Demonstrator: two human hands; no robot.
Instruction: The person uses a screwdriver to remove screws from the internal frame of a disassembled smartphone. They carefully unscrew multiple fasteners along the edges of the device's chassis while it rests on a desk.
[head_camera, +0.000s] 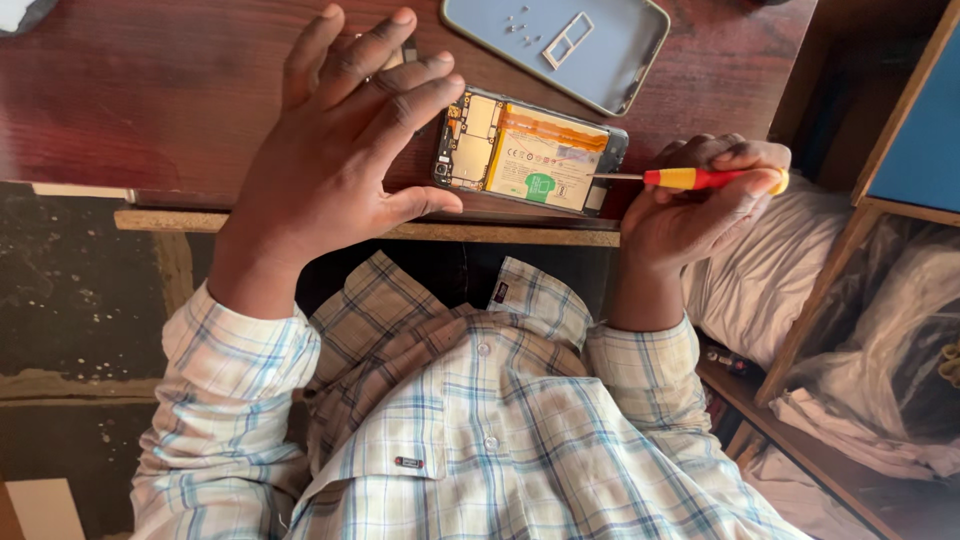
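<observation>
An opened phone (530, 152) lies on the dark red table (150, 90), its back off, with a battery and circuit board showing. My right hand (700, 205) grips a red and yellow screwdriver (700, 179), and its metal tip touches the phone's right end. My left hand (335, 150) hovers spread beside the phone's left end, fingers apart, holding nothing. The thumb reaches toward the phone's lower left corner.
A blue-grey phone back cover (610, 60) lies beyond the phone, holding a small card tray (567, 40) and several tiny screws (518, 22). A wooden shelf frame (850, 230) with white plastic-wrapped bundles (880, 380) stands at right. My plaid shirt fills the bottom.
</observation>
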